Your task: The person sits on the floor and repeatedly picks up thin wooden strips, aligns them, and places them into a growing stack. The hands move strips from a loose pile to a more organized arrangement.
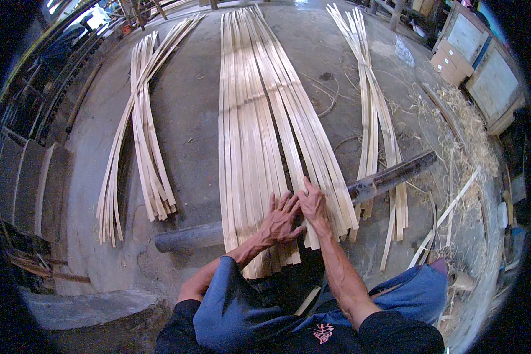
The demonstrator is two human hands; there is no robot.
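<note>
Long pale bamboo strips [248, 130] lie side by side in a wide flat row, running away from me across the floor. A narrow gap splits them from a second group of bamboo strips [318, 141] on the right. My left hand [281, 219] rests on the near ends of the left group, its fingers spread. Close beside it, my right hand [314, 205] is closed at the edge of the right group, with a bamboo strip [311, 239] running under it. The near part of the row lies over a dark round pole [189, 237].
Crossed bundles of strips lie at left [140, 112] and right [369, 112]. The pole's right end [395, 176] sticks out past the row. Curly shavings [469, 130] cover the floor at right, near a cardboard box [451, 62]. A grey ledge [94, 307] stands at lower left.
</note>
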